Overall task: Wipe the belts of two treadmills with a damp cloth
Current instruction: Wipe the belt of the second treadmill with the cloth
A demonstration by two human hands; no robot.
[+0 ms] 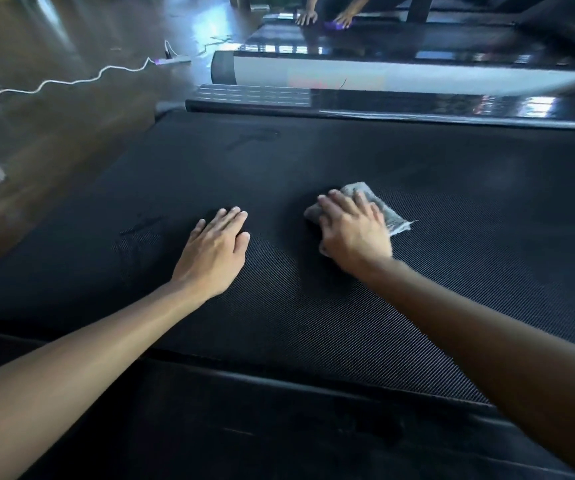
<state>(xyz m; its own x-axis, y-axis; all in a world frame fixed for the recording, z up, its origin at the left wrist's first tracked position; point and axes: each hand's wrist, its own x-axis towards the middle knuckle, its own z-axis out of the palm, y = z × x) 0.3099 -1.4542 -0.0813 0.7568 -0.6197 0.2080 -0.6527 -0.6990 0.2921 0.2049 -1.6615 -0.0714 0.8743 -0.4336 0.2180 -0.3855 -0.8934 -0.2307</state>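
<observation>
Hands both flat on the black textured treadmill belt (313,323), middle of the frame. Right hand (352,232) presses a crumpled grey cloth (389,213) onto the belt, fingers straight over it, grip wide. Left hand (215,252) rests just beside it, palm down, fingers relaxed, holding nothing. White cable (71,81) snakes across the floor upper left.

A black belt (400,157) with a fine woven texture is stretched flat, and faint darker smears are seen towards its far left corner. A small grey cloth (390,216), crumpled and frayed at one corner, is pressed onto the belt near its middle and largely covered by the right hand (352,230).
</observation>
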